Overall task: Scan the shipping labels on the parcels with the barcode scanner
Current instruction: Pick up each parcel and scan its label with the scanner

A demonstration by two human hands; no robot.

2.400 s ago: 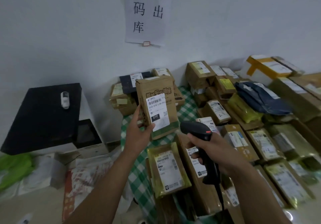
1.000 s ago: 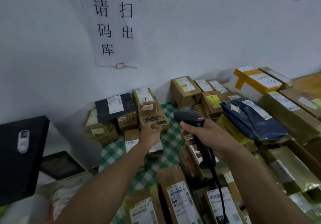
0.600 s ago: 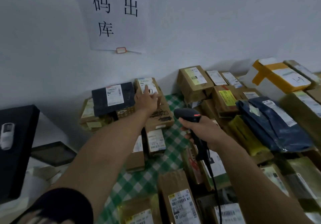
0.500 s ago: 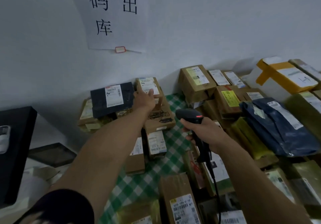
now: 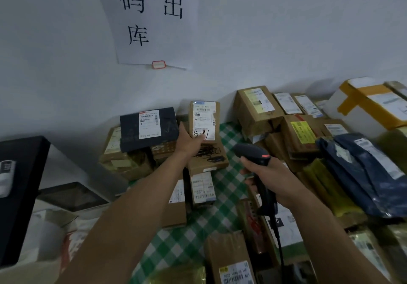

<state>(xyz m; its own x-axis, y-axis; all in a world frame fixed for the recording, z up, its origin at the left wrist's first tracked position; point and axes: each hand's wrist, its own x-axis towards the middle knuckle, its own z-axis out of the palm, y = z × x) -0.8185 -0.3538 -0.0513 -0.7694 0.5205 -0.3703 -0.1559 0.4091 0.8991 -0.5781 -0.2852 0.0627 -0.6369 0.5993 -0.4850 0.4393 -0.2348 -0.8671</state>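
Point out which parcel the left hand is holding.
The small brown box standing upright near the wall, right of the black parcel. The left hand grips its lower edge; no other parcel is held.

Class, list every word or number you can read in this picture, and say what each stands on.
"码 出 库": wall sign, its top cut off.
"270": brown box under the black parcel.
Shipping labels, also on the upright box in the left hand: too blurred to read.
Scanner in the right hand: no text seen.

wall sheet: 码 出 库; brown box: 270
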